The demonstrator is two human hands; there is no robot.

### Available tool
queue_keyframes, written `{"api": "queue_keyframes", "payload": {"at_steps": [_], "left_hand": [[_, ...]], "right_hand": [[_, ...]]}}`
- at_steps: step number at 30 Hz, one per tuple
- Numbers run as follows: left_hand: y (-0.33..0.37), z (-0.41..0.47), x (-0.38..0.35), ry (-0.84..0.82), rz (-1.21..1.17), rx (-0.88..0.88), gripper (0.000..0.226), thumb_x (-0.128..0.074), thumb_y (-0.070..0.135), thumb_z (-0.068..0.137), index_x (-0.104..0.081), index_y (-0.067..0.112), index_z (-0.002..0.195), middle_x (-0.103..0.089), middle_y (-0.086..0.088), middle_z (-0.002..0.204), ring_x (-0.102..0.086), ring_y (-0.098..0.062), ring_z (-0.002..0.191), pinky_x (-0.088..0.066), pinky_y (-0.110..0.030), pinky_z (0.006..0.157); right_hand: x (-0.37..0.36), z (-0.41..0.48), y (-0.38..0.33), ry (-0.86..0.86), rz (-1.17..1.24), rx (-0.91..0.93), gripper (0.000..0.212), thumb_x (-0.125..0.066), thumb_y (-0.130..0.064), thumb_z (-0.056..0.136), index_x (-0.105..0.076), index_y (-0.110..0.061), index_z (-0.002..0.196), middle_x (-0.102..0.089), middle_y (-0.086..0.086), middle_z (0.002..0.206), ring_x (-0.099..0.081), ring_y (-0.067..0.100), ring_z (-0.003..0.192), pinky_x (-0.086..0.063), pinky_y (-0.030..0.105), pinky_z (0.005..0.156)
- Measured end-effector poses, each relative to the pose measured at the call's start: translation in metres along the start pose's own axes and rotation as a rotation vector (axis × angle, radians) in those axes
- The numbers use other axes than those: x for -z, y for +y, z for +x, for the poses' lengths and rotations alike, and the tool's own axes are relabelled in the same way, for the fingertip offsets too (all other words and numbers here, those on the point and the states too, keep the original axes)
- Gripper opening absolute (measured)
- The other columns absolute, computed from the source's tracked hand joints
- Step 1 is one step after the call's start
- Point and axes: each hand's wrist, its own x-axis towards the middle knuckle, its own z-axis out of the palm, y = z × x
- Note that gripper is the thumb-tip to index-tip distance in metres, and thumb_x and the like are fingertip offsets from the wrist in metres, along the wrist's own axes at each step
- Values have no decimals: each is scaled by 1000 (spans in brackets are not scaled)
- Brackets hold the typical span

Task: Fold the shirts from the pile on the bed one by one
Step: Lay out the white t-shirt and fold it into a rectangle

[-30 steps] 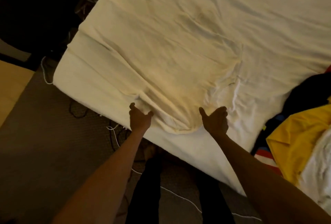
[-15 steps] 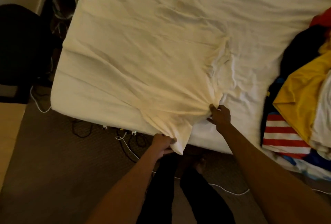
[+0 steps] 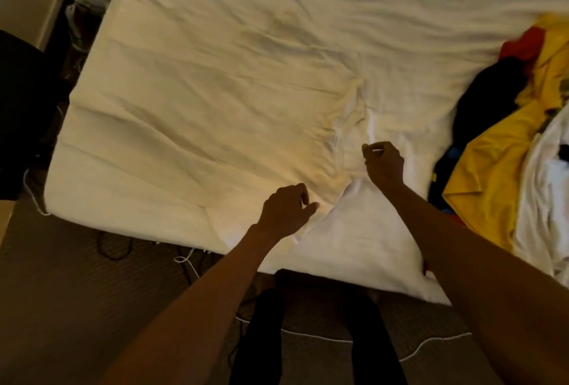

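Both hands were closed on cloth. The left hand (image 3: pixel 288 215) curled over the near hem of the pale cream shirt (image 3: pixel 246 138) of thin, soft cotton, thumb and forefinger pinching its edge. The right hand (image 3: pixel 383 165) nipped a small fold of the same garment between its fingertips (image 3: pixel 368 150), further up the side. The shirt lay spread on the bed (image 3: pixel 369 255), towards its left half and reaching the near edge. It was so close in colour to the white sheet that its far outline was hard to trace.

It looked light and limp — no stiffness at all — so it would sag and crease wherever it was unsupported, and would drag the loose sheet with it if slid rather than lifted. The best holds seemed to be the seamed parts — hem corners, shoulder seams, side seams — taken with both hands well apart so the cloth stayed taut between them.

The heap of yellow, black, red and white shirts (image 3: pixel 492 175) sat well apart at the right edge of the bed, untouched.
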Motion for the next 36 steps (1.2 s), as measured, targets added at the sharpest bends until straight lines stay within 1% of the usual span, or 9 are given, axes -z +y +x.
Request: {"api": "queue_keyframes", "payload": {"at_steps": [3,7,12,15,18,22,24,28,36], "left_hand": [[24,23,-33,4,46,-98,41,-68,57,84,-53,23,101,-56,4,100,-58,-20,96,-46,-35,75],[40,51,-74,84,117,-14,51,-70,47,86,-50,17,122,-53,-5,120,-55,-29,110,-48,-41,82],[51,61,-94,237,81,125,42,-64,29,89,-51,10,124,-56,-10,116,-60,-36,103,-45,-40,76],[59,56,-97,301,255,213,42,-71,26,80,-57,11,117,-59,-9,104,-62,-32,89,-39,-35,59],[64,54,-102,350,389,250,41,-83,19,61,-65,11,97,-60,-7,82,-62,-29,67,-38,-30,45],[76,57,-106,292,157,169,25,-63,12,86,-58,2,108,-61,-16,100,-60,-38,92,-35,-36,70],[85,58,-106,260,92,100,22,-63,14,87,-58,2,105,-62,-16,100,-58,-37,94,-32,-35,72],[114,63,-113,214,-21,5,19,-66,14,83,-60,3,97,-63,-14,89,-59,-35,86,-37,-36,70],[177,77,-152,85,-156,-83,24,-68,18,88,-63,4,107,-65,-11,94,-59,-31,93,-46,-40,82]], "right_hand": [[0,48,-22,-55,-89,91,42,-62,-36,95,-61,-3,120,-65,17,122,-58,32,118,-40,36,103],[-14,102,-38,-147,-150,122,59,-58,-45,96,-54,3,131,-53,21,138,-48,34,131,-34,34,109],[-45,173,-16,-232,-18,51,77,-70,-69,65,-74,0,100,-72,18,103,-62,27,81,-50,40,84],[-43,191,-7,-250,-30,66,43,-73,-55,76,-71,-12,82,-67,13,90,-55,23,68,-48,38,80],[-27,193,-9,-227,60,33,47,-77,-46,71,-74,-9,99,-72,18,99,-64,29,86,-55,48,88],[-1,188,-17,-237,84,63,48,-79,-39,76,-71,-4,108,-69,14,93,-64,29,90,-53,50,94],[17,179,-24,-227,78,85,43,-76,-33,83,-69,0,110,-64,12,93,-59,24,91,-50,44,97],[53,185,-22,-161,-1,71,39,-68,-28,92,-65,2,117,-66,20,120,-59,32,116,-44,30,96],[105,191,8,-57,-147,122,34,-62,-28,96,-63,2,113,-62,23,123,-56,37,117,-42,36,94]]}}
